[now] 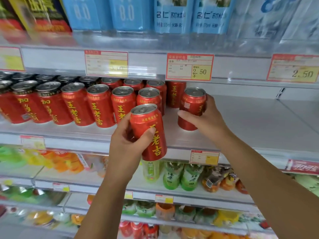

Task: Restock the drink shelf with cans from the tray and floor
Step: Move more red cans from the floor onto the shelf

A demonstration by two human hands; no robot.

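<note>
1. Left hand [127,144]: fingers wrapped round a red aluminium drink can [148,131], held off the shelf lip, unplaced.
2. Right hand [205,118] grips a second red can [191,107] at 1 o'clock of the first, on or just above the grey metal shelf [250,121].
3. Stocked red can rows [98,106] fill the 9 o'clock side; the 3 o'clock side is bare. Roughly half done.

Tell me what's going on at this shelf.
A person is restocking red drink cans. The right hand grips a first can upright at the bare stretch of the middle shelf, just right of the rows of red cans standing there. The left hand holds a second can, tilted, in front of the shelf edge, not yet placed. Whether the first can is fully set down is unclear.
</note>
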